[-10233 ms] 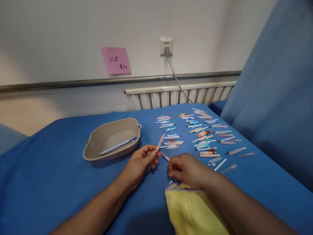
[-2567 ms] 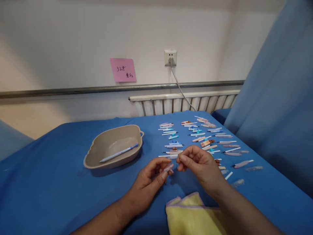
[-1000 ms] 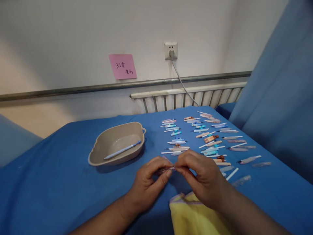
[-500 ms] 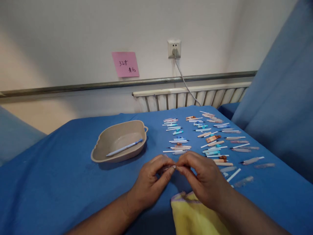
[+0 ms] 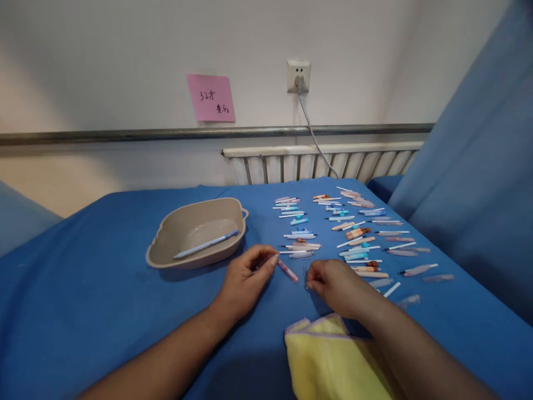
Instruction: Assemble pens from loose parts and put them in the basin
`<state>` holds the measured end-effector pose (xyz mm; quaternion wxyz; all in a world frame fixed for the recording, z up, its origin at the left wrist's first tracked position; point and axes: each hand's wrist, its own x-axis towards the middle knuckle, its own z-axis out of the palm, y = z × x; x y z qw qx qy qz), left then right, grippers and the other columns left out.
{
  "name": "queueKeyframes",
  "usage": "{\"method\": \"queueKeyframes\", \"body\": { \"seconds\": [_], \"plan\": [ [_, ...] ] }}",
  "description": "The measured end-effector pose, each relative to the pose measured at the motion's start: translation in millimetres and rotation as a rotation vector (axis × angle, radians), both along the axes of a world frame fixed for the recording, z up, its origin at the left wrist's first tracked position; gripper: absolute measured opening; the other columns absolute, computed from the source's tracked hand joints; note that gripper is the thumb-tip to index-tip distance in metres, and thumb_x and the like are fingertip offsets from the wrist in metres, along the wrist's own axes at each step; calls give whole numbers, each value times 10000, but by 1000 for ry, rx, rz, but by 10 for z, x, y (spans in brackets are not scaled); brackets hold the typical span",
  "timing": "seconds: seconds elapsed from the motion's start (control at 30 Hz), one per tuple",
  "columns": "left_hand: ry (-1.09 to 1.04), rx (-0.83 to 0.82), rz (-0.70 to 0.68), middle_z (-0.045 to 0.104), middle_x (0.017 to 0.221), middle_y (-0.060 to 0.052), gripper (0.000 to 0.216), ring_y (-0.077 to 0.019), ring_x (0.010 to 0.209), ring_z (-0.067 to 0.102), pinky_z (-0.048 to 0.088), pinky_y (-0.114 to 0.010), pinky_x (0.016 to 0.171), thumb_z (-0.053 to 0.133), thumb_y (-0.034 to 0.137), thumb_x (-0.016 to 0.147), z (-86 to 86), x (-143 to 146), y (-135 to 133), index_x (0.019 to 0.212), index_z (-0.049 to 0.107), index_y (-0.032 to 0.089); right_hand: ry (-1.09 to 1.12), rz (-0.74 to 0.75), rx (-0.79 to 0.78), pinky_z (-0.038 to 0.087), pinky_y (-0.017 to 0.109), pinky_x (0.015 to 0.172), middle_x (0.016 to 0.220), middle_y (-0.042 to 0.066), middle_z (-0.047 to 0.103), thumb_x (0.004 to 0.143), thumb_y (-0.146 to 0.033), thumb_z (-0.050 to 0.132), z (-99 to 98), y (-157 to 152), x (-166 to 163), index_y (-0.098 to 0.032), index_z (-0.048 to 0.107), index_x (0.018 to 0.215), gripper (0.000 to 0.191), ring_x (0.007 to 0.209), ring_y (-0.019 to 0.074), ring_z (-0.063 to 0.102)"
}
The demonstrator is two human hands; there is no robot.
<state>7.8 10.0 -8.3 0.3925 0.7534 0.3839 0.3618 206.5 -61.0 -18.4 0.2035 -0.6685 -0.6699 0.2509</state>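
Observation:
My left hand point(image 5: 245, 280) is closed, thumb against curled fingers, on a slim pink patterned pen barrel point(image 5: 288, 271). One end of the barrel sticks out to the right past the thumb tip; the rest is hidden in the hand. A short way to the right, my right hand point(image 5: 333, 284) is closed in a pinch. A small, thin, see-through piece point(image 5: 306, 275) shows at its fingertips, too fine to name. Just beyond both hands lie groups of pen parts point(image 5: 300, 246): barrels, white refills and small coloured pieces.
A beige basin point(image 5: 156, 253) stands at the left with a light blue pen point(image 5: 206, 244) in it. More pen parts point(image 5: 358, 233) lie in rows at the right. A yellow cloth point(image 5: 320, 361) lies in front, partly under my right forearm. Behind is a white rail point(image 5: 291, 150).
My hands were together at the fingertips and are now apart. The pink barrel now shows beyond my left thumb, and the thin piece shows at my right fingertips.

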Motion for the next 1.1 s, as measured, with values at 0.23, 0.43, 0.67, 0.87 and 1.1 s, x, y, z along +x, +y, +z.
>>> {"method": "queueKeyframes", "body": {
  "seconds": [0.23, 0.43, 0.67, 0.87, 1.1],
  "plan": [
    [-14, 0, -3, 646, 788, -23, 214, -151, 718, 561, 450, -256, 657, 588, 348, 801, -30, -6, 23, 888, 662, 167, -76, -86, 22, 300, 248, 561, 684, 29, 687, 794, -204, 571, -35, 54, 44, -197, 654, 734, 103, 648, 163, 589],
    [155, 125, -77, 651, 827, -37, 193, -164, 755, 577, 444, -267, 691, 529, 317, 849, 33, -21, 9, 910, 652, 181, -14, -189, 79, 341, 236, 588, 702, 29, 678, 795, -149, 539, -57, 121, 91, -188, 625, 758, 102, 657, 156, 587],
    [306, 225, -167, 632, 829, -44, 223, -170, 766, 567, 437, -270, 700, 456, 276, 883, 54, -23, -36, 946, 656, 201, 32, -139, 100, 398, 239, 651, 789, 33, 700, 774, -135, 554, -146, 127, 78, -200, 643, 839, 128, 744, 172, 623],
    [327, 226, -168, 631, 829, -42, 228, -172, 765, 569, 439, -270, 698, 453, 282, 882, 20, -23, -8, 945, 659, 208, -48, -151, 80, 414, 256, 661, 879, 54, 701, 800, -147, 526, -121, 174, 31, -203, 587, 1192, 401, 762, 184, 625],
    [305, 189, -159, 656, 841, -44, 212, -180, 779, 579, 441, -277, 721, 484, 278, 866, 6, -12, 10, 919, 675, 204, -77, -127, 99, 409, 278, 728, 917, 75, 686, 779, -116, 508, -69, 145, 51, -183, 624, 1122, 368, 819, 198, 615]
  ]
}}
